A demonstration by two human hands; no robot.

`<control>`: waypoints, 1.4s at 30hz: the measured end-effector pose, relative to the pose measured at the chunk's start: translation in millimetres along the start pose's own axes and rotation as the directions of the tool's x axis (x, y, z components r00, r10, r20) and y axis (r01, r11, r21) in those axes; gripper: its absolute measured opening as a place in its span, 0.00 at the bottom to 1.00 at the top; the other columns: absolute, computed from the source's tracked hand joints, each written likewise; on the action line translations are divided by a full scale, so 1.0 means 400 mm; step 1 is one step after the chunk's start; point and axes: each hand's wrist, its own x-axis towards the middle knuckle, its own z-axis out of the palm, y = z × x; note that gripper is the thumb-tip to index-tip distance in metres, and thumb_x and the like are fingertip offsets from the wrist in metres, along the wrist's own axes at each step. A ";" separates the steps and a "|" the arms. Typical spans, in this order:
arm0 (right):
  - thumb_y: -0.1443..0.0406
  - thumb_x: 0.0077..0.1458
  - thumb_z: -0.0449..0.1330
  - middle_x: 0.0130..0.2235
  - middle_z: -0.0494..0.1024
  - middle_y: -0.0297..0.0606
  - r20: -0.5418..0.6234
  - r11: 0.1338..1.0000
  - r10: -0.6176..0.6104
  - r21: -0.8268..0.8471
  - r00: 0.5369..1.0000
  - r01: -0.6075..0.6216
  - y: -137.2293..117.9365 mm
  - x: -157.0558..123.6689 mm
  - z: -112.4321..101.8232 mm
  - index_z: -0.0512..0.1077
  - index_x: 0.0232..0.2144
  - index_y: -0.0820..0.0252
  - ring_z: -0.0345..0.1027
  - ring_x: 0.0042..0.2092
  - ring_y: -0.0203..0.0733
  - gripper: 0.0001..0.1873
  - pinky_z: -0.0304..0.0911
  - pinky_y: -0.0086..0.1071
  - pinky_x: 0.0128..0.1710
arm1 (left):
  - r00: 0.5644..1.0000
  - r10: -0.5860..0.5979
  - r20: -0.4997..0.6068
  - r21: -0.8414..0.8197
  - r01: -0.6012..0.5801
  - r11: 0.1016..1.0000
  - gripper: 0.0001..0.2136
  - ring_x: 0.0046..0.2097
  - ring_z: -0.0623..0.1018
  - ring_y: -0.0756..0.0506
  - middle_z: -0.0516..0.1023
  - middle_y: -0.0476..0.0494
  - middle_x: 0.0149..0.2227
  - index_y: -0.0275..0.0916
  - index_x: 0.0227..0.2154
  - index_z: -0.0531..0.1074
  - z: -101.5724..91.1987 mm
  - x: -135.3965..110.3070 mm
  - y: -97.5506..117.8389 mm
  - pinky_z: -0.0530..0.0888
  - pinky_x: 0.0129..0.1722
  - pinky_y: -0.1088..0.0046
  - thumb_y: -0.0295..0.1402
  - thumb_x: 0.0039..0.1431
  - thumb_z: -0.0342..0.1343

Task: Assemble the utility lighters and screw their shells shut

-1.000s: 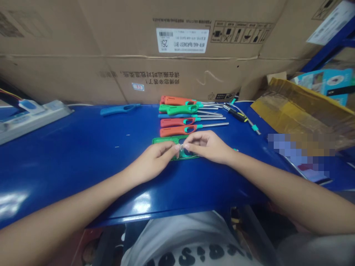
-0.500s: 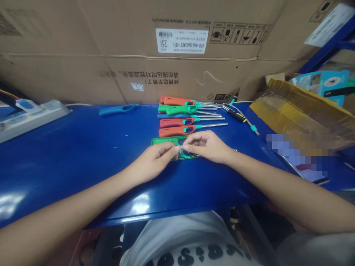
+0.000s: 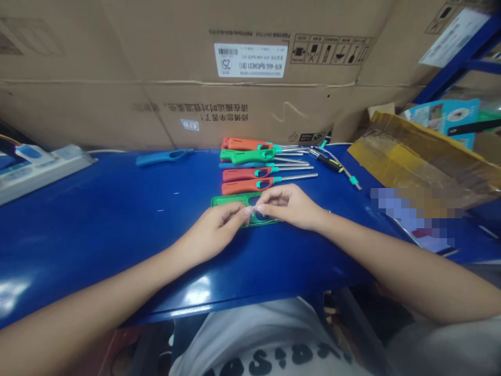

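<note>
View down onto a blue metal tabletop [image 3: 97,235]: the left hand [image 3: 213,232] and right hand [image 3: 289,206] meet at the centre of the frame, their fingertips [image 3: 247,211] closing on a small clear part [image 3: 253,210], too small to make out in detail. Each grip is almost fully closed, a narrow pinch that seems to share the part between both hands, a hold suited to something this fine. Directly beneath the hands lies an open green lighter shell [image 3: 230,199], flat on the tabletop with its hollow side up, a position that lets it stay steady with no hand on it. Just above the shell, a row of orange, green, blue and red utility lighters [image 3: 238,174] lies side by side, handles to the left and metal nozzles to the right, neatly grouped and out of the way of the hands. A loose blue lighter handle [image 3: 164,156] rests well to the left, a power strip [image 3: 47,172] sits at upper left, and cardboard cartons [image 3: 250,104] stand along the back edge
</note>
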 end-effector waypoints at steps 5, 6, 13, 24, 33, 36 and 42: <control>0.58 0.44 0.74 0.26 0.77 0.30 -0.011 0.999 -0.008 -0.052 1.000 0.008 -0.001 -0.002 0.005 0.77 0.27 0.63 0.67 0.28 0.30 0.15 0.63 0.27 0.30 | 1.000 -0.003 0.013 0.008 0.003 1.000 0.19 0.30 0.66 0.49 0.66 0.52 0.26 0.38 0.27 0.68 0.001 0.006 -0.010 0.63 0.32 0.73 0.46 0.68 0.47; 0.58 0.44 0.74 0.26 0.76 0.30 -0.009 0.998 -0.011 -0.059 1.000 0.010 -0.001 -0.002 0.006 0.76 0.27 0.63 0.67 0.28 0.29 0.15 0.63 0.26 0.29 | 1.000 -0.003 0.017 0.008 0.003 1.000 0.19 0.30 0.66 0.49 0.66 0.53 0.26 0.38 0.27 0.68 0.001 0.007 -0.011 0.63 0.32 0.73 0.46 0.68 0.47; 0.55 0.50 0.70 0.23 0.74 0.29 0.023 0.993 0.007 -0.116 1.000 -0.004 -0.002 -0.007 0.005 0.76 0.31 0.64 0.60 0.20 0.26 0.17 0.57 0.24 0.18 | 0.999 0.007 0.049 0.036 -0.009 0.999 0.20 0.32 0.70 0.48 0.73 0.49 0.29 0.37 0.31 0.74 -0.020 0.008 -0.003 0.66 0.33 0.73 0.49 0.68 0.48; 0.54 0.56 0.65 0.21 0.72 0.29 -0.037 0.976 0.069 -0.203 0.997 -0.075 -0.011 -0.007 -0.001 0.77 0.33 0.64 0.60 0.18 0.28 0.17 0.61 0.24 0.15 | 0.998 0.055 0.003 0.296 -0.053 0.954 0.14 0.34 0.76 0.47 0.81 0.47 0.35 0.41 0.34 0.79 -0.071 0.002 -0.011 0.68 0.34 0.74 0.46 0.63 0.59; 0.57 0.58 0.63 0.22 0.72 0.29 -0.028 0.976 0.066 -0.205 0.997 -0.070 -0.005 -0.005 -0.009 0.77 0.33 0.64 0.58 0.17 0.26 0.14 0.57 0.23 0.15 | 1.000 0.005 0.008 0.395 -0.007 0.919 0.13 0.32 0.75 0.48 0.82 0.50 0.35 0.43 0.37 0.79 -0.072 0.000 -0.007 0.65 0.31 0.75 0.46 0.62 0.60; 0.58 0.57 0.63 0.24 0.73 0.30 -0.043 0.978 0.074 -0.192 0.996 -0.081 -0.009 -0.005 -0.008 0.77 0.33 0.63 0.59 0.17 0.26 0.12 0.57 0.23 0.14 | 0.998 0.055 0.009 0.420 -0.053 0.906 0.12 0.34 0.75 0.47 0.82 0.48 0.37 0.42 0.36 0.79 -0.075 0.002 -0.008 0.66 0.32 0.74 0.46 0.62 0.60; 0.59 0.56 0.64 0.26 0.75 0.31 -0.046 0.985 0.052 -0.162 0.998 -0.059 -0.012 -0.003 -0.004 0.77 0.32 0.63 0.59 0.17 0.25 0.11 0.56 0.23 0.13 | 0.997 0.053 0.051 0.427 -0.070 0.902 0.12 0.32 0.76 0.47 0.83 0.48 0.36 0.43 0.37 0.81 -0.099 0.002 -0.001 0.69 0.33 0.73 0.45 0.60 0.62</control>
